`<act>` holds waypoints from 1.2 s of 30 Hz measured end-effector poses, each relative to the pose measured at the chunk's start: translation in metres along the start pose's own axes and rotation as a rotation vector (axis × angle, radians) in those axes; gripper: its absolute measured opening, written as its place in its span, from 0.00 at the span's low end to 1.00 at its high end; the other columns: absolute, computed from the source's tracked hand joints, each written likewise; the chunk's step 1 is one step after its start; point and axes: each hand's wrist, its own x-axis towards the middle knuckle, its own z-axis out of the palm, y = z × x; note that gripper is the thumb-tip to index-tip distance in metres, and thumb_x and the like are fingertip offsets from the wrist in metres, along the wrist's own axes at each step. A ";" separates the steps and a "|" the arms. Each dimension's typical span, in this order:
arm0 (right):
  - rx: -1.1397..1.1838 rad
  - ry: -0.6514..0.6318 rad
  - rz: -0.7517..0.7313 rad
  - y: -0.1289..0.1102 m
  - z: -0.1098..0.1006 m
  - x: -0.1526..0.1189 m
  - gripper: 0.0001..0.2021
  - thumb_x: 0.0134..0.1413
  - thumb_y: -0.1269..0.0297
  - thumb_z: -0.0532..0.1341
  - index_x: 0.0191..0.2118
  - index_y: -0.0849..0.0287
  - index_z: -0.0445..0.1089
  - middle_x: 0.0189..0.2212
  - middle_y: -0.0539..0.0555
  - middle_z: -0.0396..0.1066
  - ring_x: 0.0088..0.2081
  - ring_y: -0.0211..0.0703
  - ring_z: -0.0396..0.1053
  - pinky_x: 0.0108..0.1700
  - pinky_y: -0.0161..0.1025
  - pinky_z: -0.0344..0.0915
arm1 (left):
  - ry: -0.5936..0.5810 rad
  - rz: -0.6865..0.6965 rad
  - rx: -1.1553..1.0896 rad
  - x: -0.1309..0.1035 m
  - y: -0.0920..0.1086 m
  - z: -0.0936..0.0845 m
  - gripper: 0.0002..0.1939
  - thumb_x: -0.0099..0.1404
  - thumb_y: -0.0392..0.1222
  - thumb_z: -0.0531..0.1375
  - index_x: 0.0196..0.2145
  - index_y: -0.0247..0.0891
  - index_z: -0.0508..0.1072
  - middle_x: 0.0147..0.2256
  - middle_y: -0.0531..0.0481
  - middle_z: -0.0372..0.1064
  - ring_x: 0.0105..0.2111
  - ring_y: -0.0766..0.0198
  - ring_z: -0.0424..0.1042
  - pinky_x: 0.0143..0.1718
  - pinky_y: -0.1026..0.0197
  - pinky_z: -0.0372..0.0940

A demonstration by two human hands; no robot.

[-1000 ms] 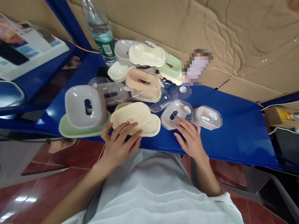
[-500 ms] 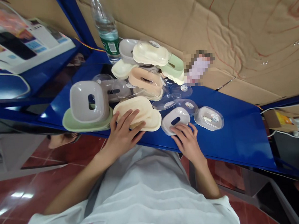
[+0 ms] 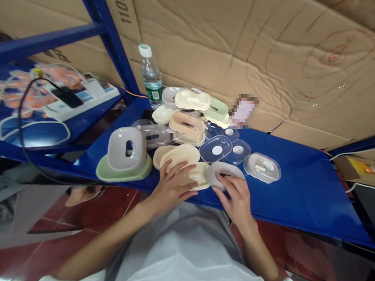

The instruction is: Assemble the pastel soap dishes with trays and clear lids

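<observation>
A cardboard wall (image 3: pixel 264 48) fills the upper right of the frame, and a blue shelf (image 3: pixel 303 184) runs across the middle from left to lower right. At centre left a grey dish (image 3: pixel 125 150) sits upside down on a green tray (image 3: pixel 114 174). A water bottle (image 3: pixel 151 81) stands upright at upper centre against the cardboard, with a heap of cream, peach and green dishes (image 3: pixel 189 111) just below and right of it. Near the shelf's front edge, at the centre of the frame, lies a cream tray (image 3: pixel 180 155); the left hand (image 3: pixel 174 187) rests flat on its near part, fingers spread. Touching that tray's right end is a grey insert (image 3: pixel 225 171), with the right hand (image 3: pixel 236 196) just below it, fingertips bent onto its near rim and covering its slot; whether they pinch it I cannot tell. Two clear lids (image 3: pixel 216 148) lie just above the insert, and a clear case (image 3: pixel 262 167) just to its right.
</observation>
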 end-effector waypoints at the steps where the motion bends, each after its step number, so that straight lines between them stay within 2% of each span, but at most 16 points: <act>1: 0.012 -0.030 -0.019 -0.005 0.002 0.000 0.20 0.74 0.60 0.65 0.67 0.48 0.74 0.48 0.58 0.81 0.50 0.56 0.80 0.52 0.53 0.75 | -0.015 0.015 -0.001 0.001 0.001 0.000 0.11 0.68 0.50 0.74 0.49 0.57 0.86 0.66 0.47 0.73 0.68 0.47 0.69 0.76 0.32 0.46; 5: 0.033 -0.102 -0.074 -0.017 0.007 -0.002 0.20 0.75 0.62 0.63 0.68 0.49 0.72 0.50 0.57 0.82 0.49 0.53 0.80 0.52 0.51 0.74 | -0.043 0.061 0.022 0.001 0.003 -0.009 0.17 0.68 0.53 0.74 0.54 0.58 0.83 0.69 0.46 0.70 0.68 0.45 0.68 0.76 0.31 0.45; 8: 0.016 -0.128 -0.113 -0.016 0.006 -0.001 0.21 0.76 0.64 0.62 0.70 0.51 0.70 0.55 0.57 0.82 0.54 0.53 0.80 0.58 0.53 0.70 | 0.068 0.019 0.060 -0.008 0.005 -0.021 0.17 0.68 0.53 0.74 0.51 0.51 0.83 0.65 0.40 0.74 0.65 0.44 0.71 0.72 0.32 0.54; 11: 0.018 -0.184 -0.139 -0.016 0.005 -0.002 0.21 0.77 0.64 0.60 0.71 0.51 0.68 0.59 0.57 0.80 0.60 0.53 0.77 0.65 0.55 0.64 | 0.145 -0.027 0.065 -0.024 0.006 -0.028 0.14 0.70 0.48 0.73 0.50 0.44 0.81 0.55 0.39 0.79 0.55 0.50 0.78 0.59 0.45 0.70; 14: 0.021 -0.225 -0.172 -0.021 0.004 -0.002 0.21 0.77 0.69 0.58 0.70 0.50 0.69 0.60 0.55 0.80 0.62 0.50 0.76 0.67 0.53 0.62 | 0.114 -0.050 -0.016 -0.038 0.007 -0.028 0.12 0.72 0.44 0.70 0.50 0.40 0.78 0.48 0.42 0.80 0.48 0.56 0.81 0.49 0.54 0.76; 18: 0.035 -0.280 -0.242 -0.030 -0.001 0.000 0.22 0.76 0.73 0.56 0.68 0.51 0.72 0.61 0.55 0.79 0.63 0.49 0.74 0.65 0.50 0.64 | 0.055 -0.018 -0.101 -0.041 0.011 -0.019 0.10 0.73 0.42 0.70 0.50 0.39 0.79 0.49 0.41 0.80 0.50 0.54 0.82 0.52 0.54 0.78; 22: 0.066 -0.291 -0.231 -0.033 -0.006 -0.002 0.22 0.77 0.74 0.54 0.69 0.55 0.71 0.60 0.56 0.80 0.61 0.48 0.75 0.61 0.47 0.66 | -0.016 0.046 -0.120 -0.035 0.019 -0.011 0.09 0.73 0.42 0.69 0.49 0.38 0.79 0.48 0.42 0.80 0.49 0.53 0.82 0.51 0.52 0.78; 26: 0.047 -0.322 -0.206 -0.034 -0.002 -0.010 0.22 0.78 0.72 0.55 0.70 0.55 0.69 0.62 0.56 0.79 0.60 0.48 0.75 0.59 0.48 0.67 | 0.037 0.046 -0.168 -0.038 0.021 -0.004 0.09 0.74 0.40 0.68 0.50 0.38 0.78 0.48 0.42 0.80 0.48 0.55 0.82 0.51 0.54 0.78; 31: 0.047 -0.434 -0.241 -0.036 0.003 -0.016 0.26 0.77 0.75 0.54 0.75 0.58 0.61 0.67 0.57 0.75 0.67 0.47 0.71 0.69 0.52 0.62 | 0.064 -0.013 -0.139 -0.048 0.015 0.004 0.16 0.76 0.42 0.66 0.59 0.43 0.77 0.55 0.39 0.78 0.53 0.53 0.81 0.51 0.53 0.80; 34: 0.081 -0.397 -0.269 -0.027 -0.004 -0.016 0.25 0.77 0.74 0.56 0.74 0.56 0.63 0.67 0.57 0.74 0.70 0.46 0.69 0.75 0.54 0.55 | 0.043 0.001 -0.122 -0.049 0.012 0.006 0.16 0.77 0.42 0.65 0.60 0.45 0.76 0.58 0.40 0.77 0.54 0.53 0.81 0.52 0.52 0.79; 36: 0.060 -0.346 -0.218 -0.016 -0.010 -0.018 0.23 0.77 0.69 0.59 0.72 0.54 0.66 0.67 0.57 0.74 0.71 0.49 0.68 0.76 0.56 0.54 | 0.045 0.012 -0.124 -0.047 0.012 0.006 0.15 0.75 0.42 0.68 0.58 0.43 0.77 0.56 0.41 0.78 0.54 0.53 0.81 0.53 0.52 0.79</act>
